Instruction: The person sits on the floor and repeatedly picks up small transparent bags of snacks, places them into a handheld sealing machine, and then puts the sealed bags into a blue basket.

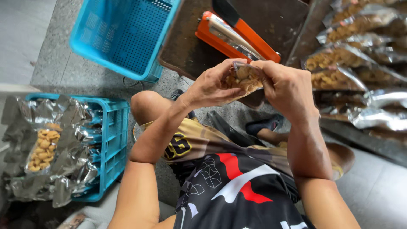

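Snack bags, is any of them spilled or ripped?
None looks spilled or torn. Both hands, left and right, grip one bag of snacks. The bags in the crate lie crumpled in a loose heap.

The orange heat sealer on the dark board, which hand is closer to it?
Right. The right hand grips the snack bag just below the orange heat sealer; the left hand holds the bag's other side, slightly farther.

Blue perforated crates (123,34), orange sealer (237,40), silver foil bags (63,123).
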